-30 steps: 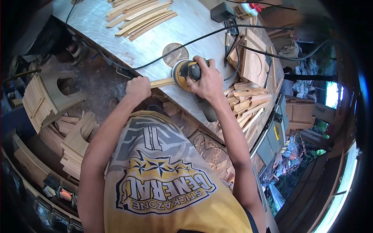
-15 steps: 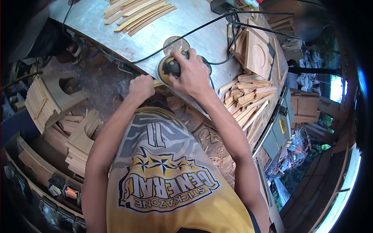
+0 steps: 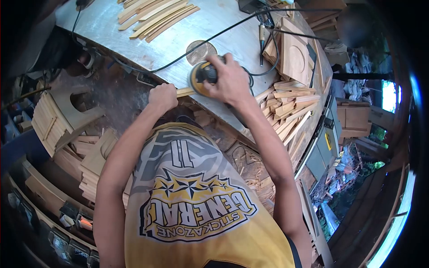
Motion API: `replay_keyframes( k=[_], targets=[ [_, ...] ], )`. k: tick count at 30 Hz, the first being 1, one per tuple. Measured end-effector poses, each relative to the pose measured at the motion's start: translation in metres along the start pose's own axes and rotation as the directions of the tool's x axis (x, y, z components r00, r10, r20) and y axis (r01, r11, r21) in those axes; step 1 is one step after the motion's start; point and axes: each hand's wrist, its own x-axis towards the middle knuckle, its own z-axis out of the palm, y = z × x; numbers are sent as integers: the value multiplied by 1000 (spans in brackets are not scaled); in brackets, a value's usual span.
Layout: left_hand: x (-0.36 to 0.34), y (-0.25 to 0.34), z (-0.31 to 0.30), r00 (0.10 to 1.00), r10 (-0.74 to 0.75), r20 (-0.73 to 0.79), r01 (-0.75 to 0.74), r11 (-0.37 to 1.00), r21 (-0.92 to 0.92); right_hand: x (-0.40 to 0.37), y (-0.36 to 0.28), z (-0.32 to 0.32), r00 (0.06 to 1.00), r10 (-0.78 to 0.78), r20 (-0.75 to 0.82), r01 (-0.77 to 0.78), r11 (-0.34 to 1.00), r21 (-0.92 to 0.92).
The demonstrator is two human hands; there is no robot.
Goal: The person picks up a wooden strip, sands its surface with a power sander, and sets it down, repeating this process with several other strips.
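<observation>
My right hand point(image 3: 231, 81) is wrapped over a yellow and black orbital sander point(image 3: 199, 77), whose pad rests at the near edge of the pale worktable point(image 3: 165, 56). In my left hand point(image 3: 163, 96), closed in a fist at that same edge, is one end of a narrow wood strip point(image 3: 184, 92). The strip runs to the right and its far part is hidden under the sander. Just beyond the sander lies a round sanding disc point(image 3: 201, 52), flat on the tabletop.
Curved wood strips point(image 3: 163, 18) lie at the table's far side. A pile of strips point(image 3: 290, 105) and carved panels point(image 3: 292, 58) sit to the right. A black cord point(image 3: 210, 38) crosses the tabletop. Shaped wood pieces point(image 3: 60, 116) are stacked at lower left.
The sander has shifted right along the strip with my right hand, uncovering more of the strip beside my left fist. My left hand has barely moved.
</observation>
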Motion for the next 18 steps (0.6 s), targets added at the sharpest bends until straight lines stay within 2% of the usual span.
replay_keyframes(
  k=[2, 4, 6, 10, 13, 18],
  targets=[
    [0, 2, 2, 1000, 0, 5, 0, 1000, 6, -4, -14, 4, 1000, -12, 13, 12, 1000, 21],
    [-1, 1, 2, 1000, 10, 21, -10, 1000, 25, -8, -18, 6, 991, -131, -10, 131, 991, 40],
    [-2, -5, -1, 1000, 14, 28, -15, 999, 37, -9, -9, 2, 993, -118, -4, 119, 992, 31],
    [-5, -27, -7, 1000, 13, 5, -13, 998, 62, -11, 52, -8, 997, 77, 0, -77, 996, -50],
    [-1, -30, -12, 1000, -2, 21, 0, 998, 65, -19, 81, -24, 994, 103, -26, -105, 985, -135],
    [-1, -26, -15, 999, -2, 47, -1, 999, 52, -13, 82, -30, 991, 70, -114, -75, 996, -40]
  ],
)
